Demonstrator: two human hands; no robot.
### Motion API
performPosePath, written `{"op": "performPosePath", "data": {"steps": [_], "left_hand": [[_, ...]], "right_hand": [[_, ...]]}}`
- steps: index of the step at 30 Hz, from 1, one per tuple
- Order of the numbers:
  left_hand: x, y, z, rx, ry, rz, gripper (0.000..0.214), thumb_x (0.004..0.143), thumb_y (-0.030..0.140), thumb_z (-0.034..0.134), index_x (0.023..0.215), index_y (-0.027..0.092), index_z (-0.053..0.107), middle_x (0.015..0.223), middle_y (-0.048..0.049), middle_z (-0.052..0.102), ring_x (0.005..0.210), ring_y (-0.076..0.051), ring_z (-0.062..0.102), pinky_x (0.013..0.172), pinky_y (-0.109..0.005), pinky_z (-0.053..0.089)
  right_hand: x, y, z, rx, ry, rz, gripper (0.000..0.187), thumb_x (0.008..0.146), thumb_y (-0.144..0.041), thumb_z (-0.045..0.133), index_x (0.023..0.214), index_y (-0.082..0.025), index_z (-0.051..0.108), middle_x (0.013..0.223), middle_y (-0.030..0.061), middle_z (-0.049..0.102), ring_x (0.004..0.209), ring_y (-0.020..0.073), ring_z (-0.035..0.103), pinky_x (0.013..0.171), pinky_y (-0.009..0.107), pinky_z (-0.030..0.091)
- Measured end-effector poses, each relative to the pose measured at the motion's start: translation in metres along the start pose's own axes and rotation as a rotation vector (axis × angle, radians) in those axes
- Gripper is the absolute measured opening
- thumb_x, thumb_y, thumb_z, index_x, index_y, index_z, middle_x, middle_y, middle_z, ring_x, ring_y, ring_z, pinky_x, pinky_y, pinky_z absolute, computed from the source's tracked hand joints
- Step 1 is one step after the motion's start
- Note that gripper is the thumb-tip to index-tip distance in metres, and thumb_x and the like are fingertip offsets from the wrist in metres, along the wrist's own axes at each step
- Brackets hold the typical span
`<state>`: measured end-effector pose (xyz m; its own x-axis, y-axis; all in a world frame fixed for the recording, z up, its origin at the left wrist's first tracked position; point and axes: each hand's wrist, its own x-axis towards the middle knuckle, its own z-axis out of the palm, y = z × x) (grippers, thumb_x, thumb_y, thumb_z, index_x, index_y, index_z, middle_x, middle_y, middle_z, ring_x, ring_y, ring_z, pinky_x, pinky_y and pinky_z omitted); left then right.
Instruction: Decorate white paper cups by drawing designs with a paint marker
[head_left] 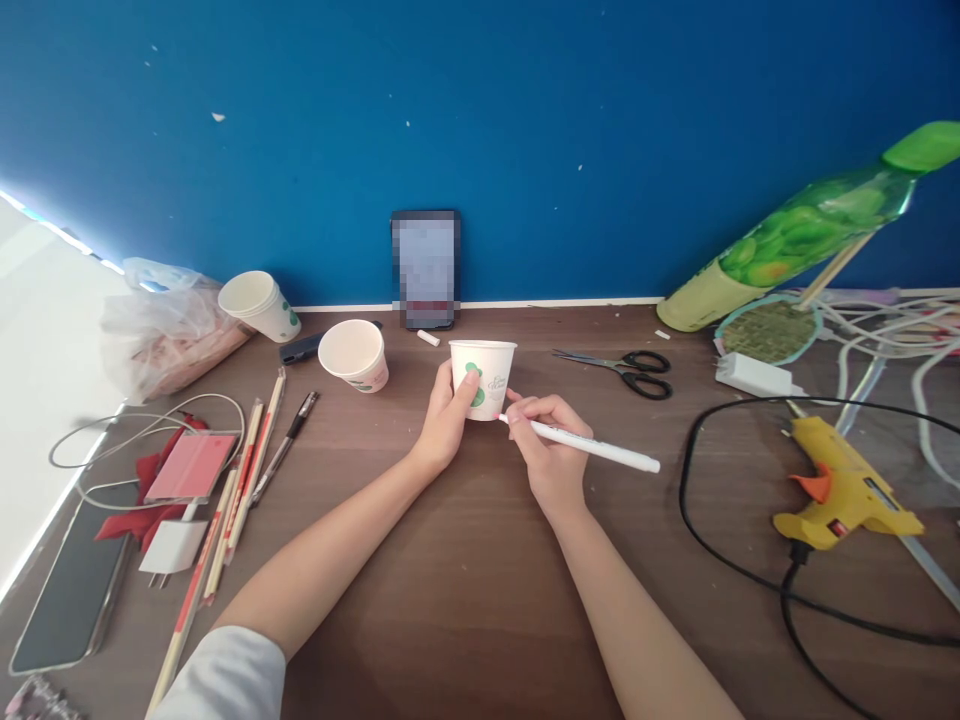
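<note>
My left hand (445,418) is closed around the left side of a white paper cup (489,372) with green dots and dark lettering. The cup is upright just above the table, in the middle of the view. In my right hand (553,450) is a white marker pen (607,453), pinched near its tip. The marker's tip is at the lower right edge of the cup; whether it touches cannot be made out. A second paper cup (352,352) stands tilted in the view to the left of my left hand.
Behind, a phone (426,268) leans on the blue wall. Scissors (622,370), a yellow glue gun (847,485) with black cable and a green-capped bottle (795,235) are right. Left are stacked cups (259,303), a pen (286,448), chopsticks (255,465) and a dark phone (75,585).
</note>
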<state>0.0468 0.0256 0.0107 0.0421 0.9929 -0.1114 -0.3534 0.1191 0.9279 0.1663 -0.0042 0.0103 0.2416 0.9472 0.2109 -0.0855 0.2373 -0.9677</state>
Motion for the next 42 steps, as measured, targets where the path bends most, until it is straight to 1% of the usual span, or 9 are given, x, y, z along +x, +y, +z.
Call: {"op": "performPosePath", "data": {"steps": [7, 20, 28, 36, 42], "left_hand": [[-0.0006, 0.0016, 0.0013, 0.006, 0.002, 0.006, 0.050, 0.077, 0.060, 0.064, 0.104, 0.020, 0.050, 0.092, -0.0027, 0.064, 0.085, -0.017, 0.061, 0.077, -0.029, 0.046], [-0.0005, 0.0026, 0.0017, 0.013, 0.005, -0.002, 0.053, 0.076, 0.060, 0.065, 0.106, 0.019, 0.050, 0.100, -0.0053, 0.065, 0.094, -0.020, 0.063, 0.081, -0.031, 0.047], [-0.0005, 0.0030, 0.0018, 0.001, 0.006, -0.002, 0.051, 0.076, 0.060, 0.065, 0.104, 0.019, 0.051, 0.096, -0.0041, 0.066, 0.091, -0.019, 0.063, 0.080, -0.030, 0.047], [0.0011, -0.0016, -0.0005, -0.032, -0.004, -0.002, 0.044, 0.080, 0.056, 0.063, 0.104, 0.019, 0.052, 0.095, -0.0031, 0.064, 0.089, -0.018, 0.061, 0.080, -0.029, 0.046], [0.0011, 0.0000, 0.0000, -0.045, 0.010, -0.016, 0.044, 0.080, 0.056, 0.063, 0.101, 0.018, 0.054, 0.092, -0.0026, 0.063, 0.086, -0.017, 0.060, 0.078, -0.028, 0.045]], "right_hand": [[-0.0003, -0.0002, -0.0004, -0.048, -0.007, -0.003, 0.019, 0.075, -0.029, 0.070, 0.064, -0.023, 0.056, 0.054, -0.0038, 0.058, 0.083, 0.0223, 0.072, 0.097, 0.049, 0.052], [-0.0005, -0.0014, 0.0013, -0.077, 0.020, 0.013, 0.019, 0.075, -0.029, 0.072, 0.064, -0.023, 0.058, 0.053, -0.0036, 0.059, 0.084, 0.0232, 0.073, 0.092, 0.045, 0.055], [-0.0009, 0.0001, 0.0012, -0.082, 0.040, 0.006, 0.020, 0.076, -0.030, 0.071, 0.064, -0.022, 0.058, 0.056, -0.0032, 0.061, 0.083, 0.0223, 0.074, 0.090, 0.043, 0.057], [-0.0008, -0.0007, 0.0014, -0.064, 0.048, 0.021, 0.019, 0.076, -0.029, 0.071, 0.064, -0.022, 0.058, 0.056, -0.0033, 0.063, 0.082, 0.0224, 0.074, 0.092, 0.044, 0.055], [-0.0006, -0.0003, 0.0009, -0.059, 0.055, 0.031, 0.019, 0.076, -0.028, 0.071, 0.064, -0.022, 0.058, 0.056, -0.0032, 0.062, 0.083, 0.0222, 0.074, 0.094, 0.044, 0.055]]}}
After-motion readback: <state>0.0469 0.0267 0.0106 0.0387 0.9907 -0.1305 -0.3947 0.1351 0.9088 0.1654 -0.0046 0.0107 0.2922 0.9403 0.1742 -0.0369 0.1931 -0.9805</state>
